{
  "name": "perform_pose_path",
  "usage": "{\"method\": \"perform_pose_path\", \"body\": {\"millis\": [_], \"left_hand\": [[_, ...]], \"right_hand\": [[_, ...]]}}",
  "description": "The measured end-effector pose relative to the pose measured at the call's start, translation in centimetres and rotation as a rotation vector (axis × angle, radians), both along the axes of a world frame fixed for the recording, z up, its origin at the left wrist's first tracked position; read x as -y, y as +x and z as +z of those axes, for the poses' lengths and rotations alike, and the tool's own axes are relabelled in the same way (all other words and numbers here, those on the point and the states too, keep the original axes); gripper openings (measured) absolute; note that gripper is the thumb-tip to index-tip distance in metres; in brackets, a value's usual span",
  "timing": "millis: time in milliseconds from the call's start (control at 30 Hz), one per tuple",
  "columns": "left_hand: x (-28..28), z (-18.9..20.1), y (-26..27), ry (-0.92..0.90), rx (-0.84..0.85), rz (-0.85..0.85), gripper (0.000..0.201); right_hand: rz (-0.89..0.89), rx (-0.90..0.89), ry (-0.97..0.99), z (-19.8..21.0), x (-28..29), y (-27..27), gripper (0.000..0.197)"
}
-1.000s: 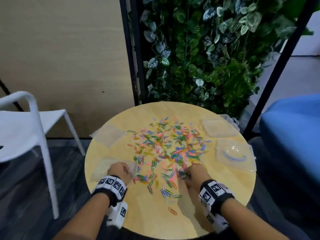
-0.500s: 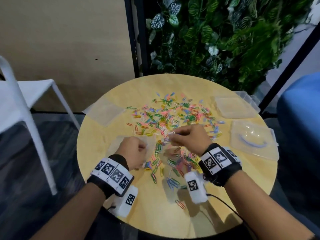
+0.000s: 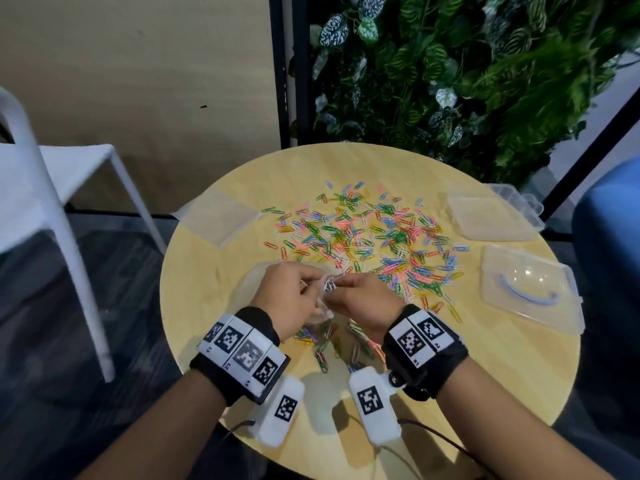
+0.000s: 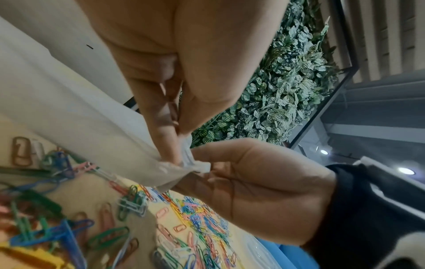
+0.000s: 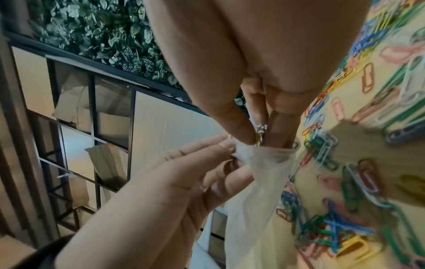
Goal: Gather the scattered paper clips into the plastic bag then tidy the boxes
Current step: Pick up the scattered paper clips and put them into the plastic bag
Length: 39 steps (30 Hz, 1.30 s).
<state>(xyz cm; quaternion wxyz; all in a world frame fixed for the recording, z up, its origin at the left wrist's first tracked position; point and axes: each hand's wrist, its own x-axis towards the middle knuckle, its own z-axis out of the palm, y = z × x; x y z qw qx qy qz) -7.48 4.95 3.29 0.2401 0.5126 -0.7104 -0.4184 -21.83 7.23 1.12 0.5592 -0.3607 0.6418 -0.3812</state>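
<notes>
while the left hand (image 3: 290, 296) pinches the mouth of a small translucent plastic bag (image 5: 257, 183) between thumb and fingertips, holding it lifted just above the round pale wooden table (image 3: 491, 372), the right hand (image 3: 360, 299) pinches a few paper clips (image 5: 260, 133) with its fingertips right at the bag's opening. most of the scattered multicoloured paper clips (image 3: 374, 233) lie across the middle of the table, with more beneath the wrists. two clear lidded plastic boxes (image 3: 526, 289) sit at the table's right edge, and a second flat clear bag (image 3: 221, 218) lies at its far left.
</notes>
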Motion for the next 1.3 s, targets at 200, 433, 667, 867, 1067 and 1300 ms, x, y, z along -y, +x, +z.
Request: {"method": "perform_pose_path", "body": {"millis": [200,433,667,867,1067,1300], "left_hand": [[0.5,0.9,1.2,0.009,-0.095,-0.052,0.022],[0.4,1.1,1.8,-0.002,-0.090,-0.082,0.024],[1.2,1.2,2.4,0.035,-0.124,-0.070,0.023],[2.7,1.9,4.2,0.017,-0.193,0.008,0.018],[4.1,2.9,7.6,-0.080,-0.216,0.157,0.017],[4.8,2.8,10.1,-0.158,-0.204,0.259,0.020]], "right_hand": [[0.053,-0.578,-0.304,0.9,-0.2,-0.4,0.009],[0.213,-0.415,-0.170,0.1,0.4,0.0,0.045],[0.271,-0.820,-0.476,2.0,-0.7,0.8,0.015],[0.334,-0.800,-0.790,3.2,-0.9,1.3,0.030],[0.285,-0.761,-0.802,2.7,-0.6,1.3,0.032],[0.880,-1.205,-0.550,-3.9,-2.3,5.6,0.039]]}}
